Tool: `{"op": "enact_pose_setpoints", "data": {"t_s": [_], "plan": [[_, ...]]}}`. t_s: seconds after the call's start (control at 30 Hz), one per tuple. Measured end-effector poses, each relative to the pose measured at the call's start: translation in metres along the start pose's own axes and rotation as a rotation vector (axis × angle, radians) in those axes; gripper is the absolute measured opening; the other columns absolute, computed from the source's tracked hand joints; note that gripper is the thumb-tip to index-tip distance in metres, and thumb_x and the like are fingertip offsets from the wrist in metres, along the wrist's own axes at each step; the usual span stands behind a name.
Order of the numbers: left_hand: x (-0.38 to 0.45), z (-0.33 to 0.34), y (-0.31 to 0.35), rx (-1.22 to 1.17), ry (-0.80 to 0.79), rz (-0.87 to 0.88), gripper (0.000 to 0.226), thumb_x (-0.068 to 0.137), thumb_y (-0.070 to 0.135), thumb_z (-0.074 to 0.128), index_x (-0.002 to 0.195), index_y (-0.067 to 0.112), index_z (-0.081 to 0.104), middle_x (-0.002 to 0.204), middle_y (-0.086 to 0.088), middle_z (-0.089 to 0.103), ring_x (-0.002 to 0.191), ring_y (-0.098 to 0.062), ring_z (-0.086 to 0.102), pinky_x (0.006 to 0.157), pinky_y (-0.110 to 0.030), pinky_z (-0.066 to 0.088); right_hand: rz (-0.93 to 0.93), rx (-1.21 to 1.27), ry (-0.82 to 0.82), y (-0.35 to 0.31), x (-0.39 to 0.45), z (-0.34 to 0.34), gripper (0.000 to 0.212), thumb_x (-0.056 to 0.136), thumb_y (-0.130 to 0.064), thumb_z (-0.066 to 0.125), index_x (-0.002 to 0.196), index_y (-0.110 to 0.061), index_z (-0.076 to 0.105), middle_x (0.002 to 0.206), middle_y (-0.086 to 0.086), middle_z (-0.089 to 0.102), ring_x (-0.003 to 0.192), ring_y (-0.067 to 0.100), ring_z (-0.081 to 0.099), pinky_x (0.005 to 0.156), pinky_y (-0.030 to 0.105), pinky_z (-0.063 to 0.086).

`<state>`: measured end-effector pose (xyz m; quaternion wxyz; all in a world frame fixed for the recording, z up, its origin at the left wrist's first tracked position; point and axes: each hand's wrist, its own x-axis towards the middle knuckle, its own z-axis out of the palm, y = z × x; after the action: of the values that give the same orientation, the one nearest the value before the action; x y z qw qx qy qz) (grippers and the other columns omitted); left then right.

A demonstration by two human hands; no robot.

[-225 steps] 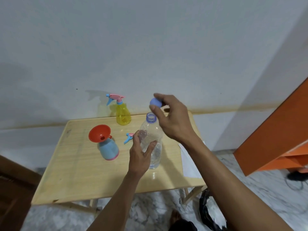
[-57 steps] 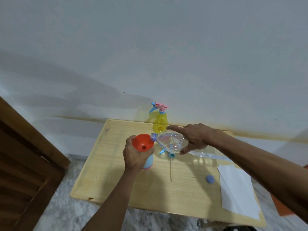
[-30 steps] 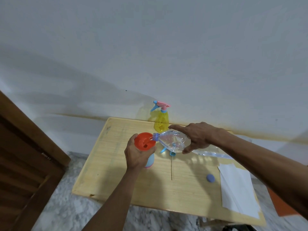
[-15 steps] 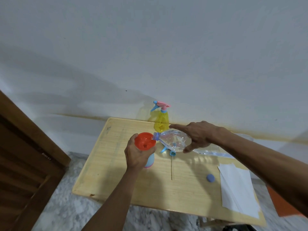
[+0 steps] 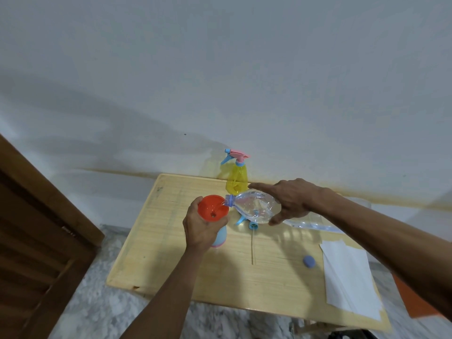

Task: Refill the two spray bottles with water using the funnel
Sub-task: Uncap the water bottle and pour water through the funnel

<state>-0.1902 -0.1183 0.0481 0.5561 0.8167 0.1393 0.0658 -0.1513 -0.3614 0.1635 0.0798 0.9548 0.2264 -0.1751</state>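
Note:
My left hand (image 5: 200, 225) grips the blue spray bottle (image 5: 219, 237), which stands on the wooden table (image 5: 186, 272) with the red funnel (image 5: 212, 208) in its neck. My right hand (image 5: 291, 200) holds the clear water bottle (image 5: 254, 206) tipped on its side, its blue-ringed mouth over the funnel's rim, water running in. The blue bottle's sprayer head (image 5: 247, 222) lies on the table under the water bottle. The yellow spray bottle (image 5: 236, 178) with its pink and blue trigger stands at the table's back edge.
The water bottle's blue cap (image 5: 308, 261) lies on the table toward the right. A white paper sheet (image 5: 347, 277) covers the right end, a clear plastic bag (image 5: 310, 222) behind it. A brown wooden door (image 5: 34, 231) stands at left; the wall is close behind.
The cap came off and now lies on the table. The water bottle went from upright to tipped over the funnel, with my left hand moved to the blue spray bottle. Little change over the last second.

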Motion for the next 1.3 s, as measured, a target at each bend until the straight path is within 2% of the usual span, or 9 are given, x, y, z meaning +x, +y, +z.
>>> {"op": "enact_pose_setpoints", "data": {"t_s": [0.13, 0.4, 0.6, 0.7, 0.8, 0.9, 1.0, 1.13, 1.3], "plan": [[-0.001, -0.001, 0.001, -0.006, -0.012, 0.0, 0.096, 0.056, 0.036, 0.096, 0.138, 0.02, 0.049, 0.126, 0.0, 0.06, 0.112, -0.02, 0.058, 0.085, -0.026, 0.044, 0.002, 0.03, 0.02, 0.0, 0.0, 0.004, 0.107, 0.077, -0.071, 0.068, 0.154, -0.051, -0.004, 0.124, 0.005, 0.065, 0.113, 0.03, 0.059, 0.077, 0.035, 0.044], [0.0, -0.002, 0.002, 0.019, -0.021, 0.007, 0.098, 0.057, 0.035, 0.096, 0.14, 0.018, 0.048, 0.13, 0.0, 0.058, 0.114, -0.02, 0.056, 0.086, -0.027, 0.043, 0.014, 0.195, 0.093, -0.005, -0.006, 0.014, 0.107, 0.077, -0.071, 0.07, 0.155, -0.05, -0.001, 0.118, 0.002, 0.067, 0.111, 0.028, 0.058, 0.081, 0.038, 0.05], [0.001, -0.003, 0.001, 0.01, -0.031, 0.008, 0.097, 0.057, 0.033, 0.096, 0.139, 0.02, 0.048, 0.129, 0.0, 0.058, 0.113, -0.021, 0.056, 0.088, -0.029, 0.045, 0.007, 0.555, 0.318, -0.014, -0.014, 0.02, 0.106, 0.072, -0.068, 0.077, 0.149, -0.057, 0.005, 0.099, 0.0, 0.066, 0.084, 0.017, 0.057, 0.079, 0.038, 0.053], [0.001, -0.004, 0.001, 0.007, -0.03, 0.01, 0.094, 0.057, 0.031, 0.096, 0.138, 0.02, 0.05, 0.127, -0.001, 0.06, 0.11, -0.019, 0.056, 0.089, -0.027, 0.042, 0.039, 0.733, 0.507, -0.014, -0.021, 0.024, 0.106, 0.07, -0.062, 0.082, 0.15, -0.054, 0.013, 0.091, 0.002, 0.067, 0.083, 0.018, 0.065, 0.082, 0.043, 0.056], [0.002, -0.004, 0.001, 0.0, -0.035, 0.01, 0.093, 0.057, 0.029, 0.096, 0.138, 0.018, 0.05, 0.126, -0.002, 0.06, 0.11, -0.02, 0.057, 0.088, -0.026, 0.041, 0.115, 0.883, 0.726, -0.012, -0.03, 0.03, 0.107, 0.07, -0.054, 0.086, 0.152, -0.046, 0.019, 0.092, -0.003, 0.066, 0.087, 0.01, 0.068, 0.084, 0.023, 0.054], [0.002, -0.004, 0.001, -0.008, -0.046, 0.011, 0.093, 0.058, 0.028, 0.096, 0.139, 0.018, 0.05, 0.127, -0.004, 0.06, 0.11, -0.021, 0.056, 0.088, -0.027, 0.042, 0.228, 1.002, 0.904, -0.012, -0.037, 0.038, 0.107, 0.07, -0.047, 0.089, 0.153, -0.04, 0.021, 0.097, -0.005, 0.066, 0.089, -0.002, 0.066, 0.074, 0.005, 0.045], [0.002, -0.005, 0.0, -0.024, -0.055, 0.015, 0.093, 0.058, 0.028, 0.096, 0.138, 0.018, 0.05, 0.127, -0.005, 0.06, 0.112, -0.024, 0.057, 0.088, -0.029, 0.044, 0.346, 1.065, 1.0, -0.015, -0.043, 0.048, 0.106, 0.07, -0.049, 0.088, 0.151, -0.04, 0.02, 0.109, -0.002, 0.065, 0.095, 0.008, 0.067, 0.076, 0.018, 0.049], [0.0, -0.006, 0.0, -0.046, -0.066, 0.029, 0.093, 0.058, 0.027, 0.096, 0.139, 0.018, 0.05, 0.126, -0.004, 0.06, 0.109, -0.023, 0.057, 0.09, -0.031, 0.047, 0.489, 1.14, 1.073, -0.022, -0.046, 0.071, 0.104, 0.068, -0.045, 0.091, 0.147, -0.041, 0.023, 0.11, -0.002, 0.066, 0.101, 0.015, 0.065, 0.087, 0.035, 0.053], [0.0, -0.006, -0.002, -0.05, -0.066, 0.047, 0.094, 0.058, 0.027, 0.096, 0.139, 0.019, 0.049, 0.126, -0.005, 0.061, 0.11, -0.025, 0.059, 0.093, -0.036, 0.05, 0.63, 1.189, 1.119, -0.018, -0.044, 0.103, 0.105, 0.067, -0.036, 0.094, 0.145, -0.039, 0.025, 0.113, 0.004, 0.065, 0.105, 0.019, 0.064, 0.093, 0.039, 0.051]]}}
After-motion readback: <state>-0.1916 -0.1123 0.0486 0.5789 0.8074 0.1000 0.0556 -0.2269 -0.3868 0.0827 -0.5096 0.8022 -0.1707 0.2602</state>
